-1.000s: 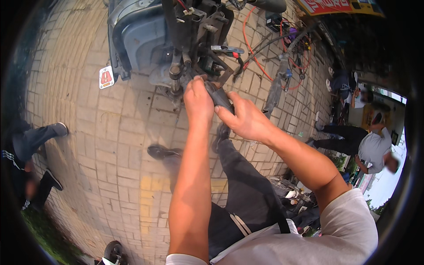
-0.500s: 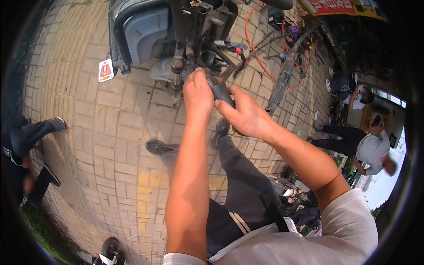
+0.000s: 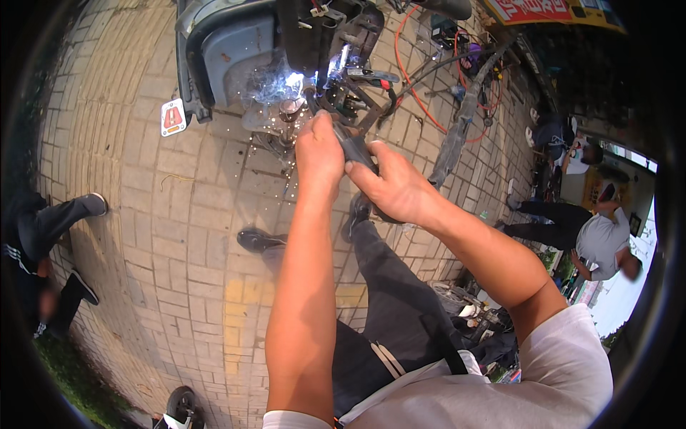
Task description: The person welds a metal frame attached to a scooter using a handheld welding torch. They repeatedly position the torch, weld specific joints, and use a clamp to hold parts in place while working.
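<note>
Blue-white light flares and small sparks (image 3: 275,132) scatter where a dark welding torch (image 3: 355,148) meets the metal frame (image 3: 343,93) under a grey scooter body (image 3: 229,50), parked on a pavement of pale paving bricks (image 3: 143,214). The left hand (image 3: 319,151) is closed around the front of the torch, its grip clamped on the tool just below the arc. The right hand (image 3: 395,187) holds the rear of the same handle, thumb and forefinger pinched on it, the other fingers curled beneath. Both bare forearms rise from the lower edge, meeting at the torch just in front of the scooter's underside.

An orange cable (image 3: 411,86) loops over the bricks to the right of the frame, beside a long grey strip (image 3: 457,121) lying at a slant. A white tag with a red triangle (image 3: 173,117) hangs at the scooter's left corner. The person's dark trousers (image 3: 389,307) and black shoes (image 3: 256,239) show below the hands. At the left edge a seated person's dark trouser leg and shoe (image 3: 68,214) reach in; at the right, a person in a grey shirt (image 3: 600,239) sits well apart.
</note>
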`<state>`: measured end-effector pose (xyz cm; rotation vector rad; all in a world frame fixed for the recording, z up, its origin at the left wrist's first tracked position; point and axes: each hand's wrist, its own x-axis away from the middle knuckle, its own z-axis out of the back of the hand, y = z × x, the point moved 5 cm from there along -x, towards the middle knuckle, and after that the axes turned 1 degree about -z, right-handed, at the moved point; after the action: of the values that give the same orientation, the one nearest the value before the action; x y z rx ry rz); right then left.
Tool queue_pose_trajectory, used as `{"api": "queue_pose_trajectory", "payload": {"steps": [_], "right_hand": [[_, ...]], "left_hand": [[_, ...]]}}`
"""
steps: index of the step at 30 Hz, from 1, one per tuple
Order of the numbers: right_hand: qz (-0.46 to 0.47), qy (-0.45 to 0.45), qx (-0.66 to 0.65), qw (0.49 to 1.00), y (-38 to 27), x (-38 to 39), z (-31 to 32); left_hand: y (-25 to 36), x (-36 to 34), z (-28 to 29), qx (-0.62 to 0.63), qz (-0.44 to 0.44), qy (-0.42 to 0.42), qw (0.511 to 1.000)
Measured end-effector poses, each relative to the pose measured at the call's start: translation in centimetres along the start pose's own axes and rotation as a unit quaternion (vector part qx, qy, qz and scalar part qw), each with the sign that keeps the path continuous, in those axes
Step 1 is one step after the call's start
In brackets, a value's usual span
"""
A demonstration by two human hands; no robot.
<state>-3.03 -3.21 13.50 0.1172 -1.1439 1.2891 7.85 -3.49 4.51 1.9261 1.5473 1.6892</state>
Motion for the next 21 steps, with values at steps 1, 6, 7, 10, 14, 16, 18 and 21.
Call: {"api": "queue_pose_trajectory", "payload": {"steps": [1,6,7,10,14,16,18,21], "right_hand": [[0.003,0.002,-0.002,1.000,0.1,-0.1,0.0],[-0.005,-0.005,0.016,1.000,0.5,0.3,0.0],[-0.007,-0.011,0.020,1.000,0.7,0.4,-0.1],[0.000,-0.001,0.027,1.000,0.6,0.6,-0.2],[-0.001,-0.003,0.039,0.999,0.5,0.5,-0.3],[-0.005,-0.001,0.042,0.999,0.6,0.3,-0.5],[-0.008,0.001,0.046,0.999,0.4,0.4,-0.4],[-0.005,-0.001,0.040,0.999,0.3,0.2,-0.5]], "left_hand": [[-0.1,-0.1,0.0,0.000,0.002,-0.001,1.000],[-0.6,0.3,0.1,-0.004,-0.011,0.002,1.000],[-0.7,0.5,0.2,-0.006,-0.013,0.003,1.000],[-1.0,0.5,0.3,0.000,-0.017,0.001,1.000],[-1.0,0.4,0.4,0.007,-0.017,-0.002,1.000],[-0.9,0.4,0.4,0.008,-0.020,-0.002,1.000],[-1.0,0.2,0.4,0.009,-0.026,-0.008,1.000],[-1.0,0.0,0.6,0.008,-0.023,-0.010,1.000]]}}
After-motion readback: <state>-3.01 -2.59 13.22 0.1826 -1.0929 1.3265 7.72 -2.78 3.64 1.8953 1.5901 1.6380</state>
